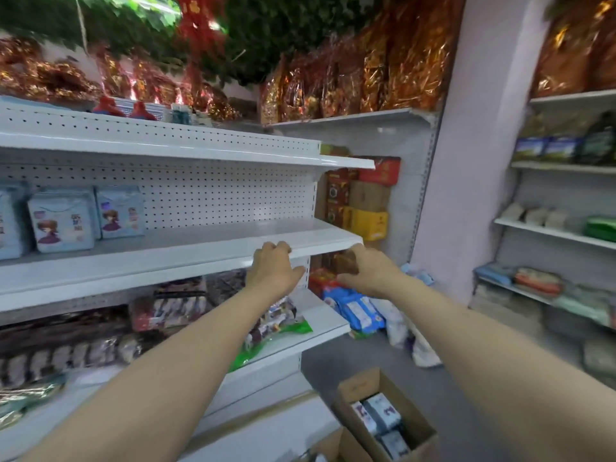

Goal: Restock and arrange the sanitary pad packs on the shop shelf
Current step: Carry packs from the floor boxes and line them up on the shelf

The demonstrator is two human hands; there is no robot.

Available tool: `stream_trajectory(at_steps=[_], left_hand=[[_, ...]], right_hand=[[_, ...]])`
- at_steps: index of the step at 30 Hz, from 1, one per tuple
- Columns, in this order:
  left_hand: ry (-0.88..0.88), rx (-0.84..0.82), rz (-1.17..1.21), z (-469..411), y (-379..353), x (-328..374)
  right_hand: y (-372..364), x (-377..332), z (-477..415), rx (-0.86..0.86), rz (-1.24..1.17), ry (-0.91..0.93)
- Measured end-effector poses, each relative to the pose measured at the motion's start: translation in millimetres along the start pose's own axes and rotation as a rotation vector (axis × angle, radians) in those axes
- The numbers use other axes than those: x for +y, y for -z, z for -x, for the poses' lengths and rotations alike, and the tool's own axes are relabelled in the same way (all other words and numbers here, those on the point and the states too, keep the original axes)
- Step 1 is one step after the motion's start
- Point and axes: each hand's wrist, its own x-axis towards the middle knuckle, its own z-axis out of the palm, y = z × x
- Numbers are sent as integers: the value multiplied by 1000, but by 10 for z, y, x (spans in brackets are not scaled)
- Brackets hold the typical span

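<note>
Sanitary pad packs (pixel 61 220) stand way over at the far left end of the middle shelf (pixel 186 241), well left of both hands. Left hand (pixel 275 265), the nearer one, curls over the shelf's front lip. Right hand (pixel 365 273) is at its right corner, can't tell if it's gripping.

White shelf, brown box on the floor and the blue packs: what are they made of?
The white shelf looks like painted metal: thin, smooth, glossy, with a punched-hole back panel. The brown box looks like cardboard: matte brown with folded flaps. The blue packs seem wrapped in soft plastic film, slightly shiny, but the picture is blurry.
</note>
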Motion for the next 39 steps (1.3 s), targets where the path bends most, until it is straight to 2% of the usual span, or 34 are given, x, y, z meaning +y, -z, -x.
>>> stream_trajectory(at_steps=[11,27,33,39], left_hand=[[-50,-182,15,-588,-1723,865],[48,-336,-26,-2576,-4098,1630],[155,-332,-55,-3106,-4912,1769],[401,-353,-57,-3271,-5924,1626]], right_hand=[[-288,1939,-260,-59,48,-219],[-765,4300,-2243,-217,-40,-299],[-1156,5193,-3067,-310,-52,-246],[-1937,5998,-3816,-475,-66,-111]])
